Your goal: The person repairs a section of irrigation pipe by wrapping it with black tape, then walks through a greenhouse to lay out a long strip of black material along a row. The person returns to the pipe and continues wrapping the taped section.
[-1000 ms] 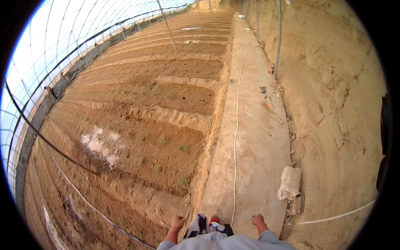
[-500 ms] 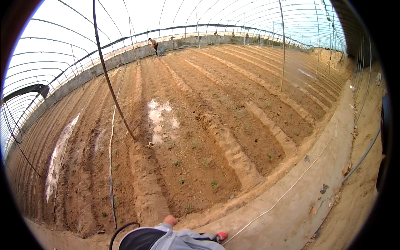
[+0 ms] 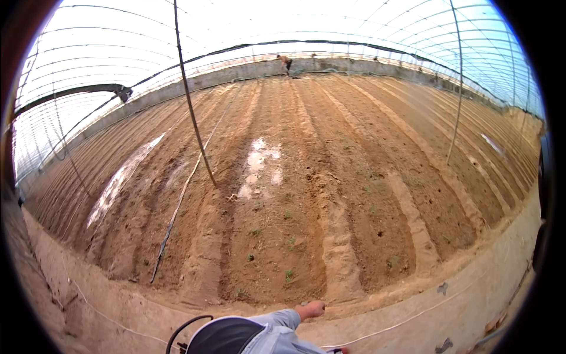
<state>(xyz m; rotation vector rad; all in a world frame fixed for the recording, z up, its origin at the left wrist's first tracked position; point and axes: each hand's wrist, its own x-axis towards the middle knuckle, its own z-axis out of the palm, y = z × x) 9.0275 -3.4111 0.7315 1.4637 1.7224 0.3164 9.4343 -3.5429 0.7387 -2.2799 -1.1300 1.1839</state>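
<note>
Turned further left since the earlier frame, the view has carried the pale puddle [image 3: 254,168] nearer the middle, and the left hand [image 3: 312,308] has shifted to the right, reaching out from its grey sleeve [image 3: 282,318] near the seam where the concrete path [image 3: 483,307] meets the soil. Its fingers are curled in; whether they close on anything I cannot tell, since the hand is small and seen from above. Nearest ahead of it lies the soil bed [image 3: 271,242], dotted with green seedlings [image 3: 288,276] and set between soil ridges [image 3: 339,259] that seem heaped up to keep water within each strip. One pale cord [image 3: 413,319] lies along the path, a placement that would keep it out of the rows, while a long thin hose [image 3: 175,215] runs down a strip to the left, suited to wetting the ground. Beside the puddle, the slanted pole [image 3: 191,109] looks set to brace the roof frame. The right hand does not show, and the dark panel [image 3: 215,340] at the person's back is cut by the lower edge. Far off by the low wall [image 3: 365,66], a bent co-worker [image 3: 286,64] is too small for the hands to be made out.
</note>
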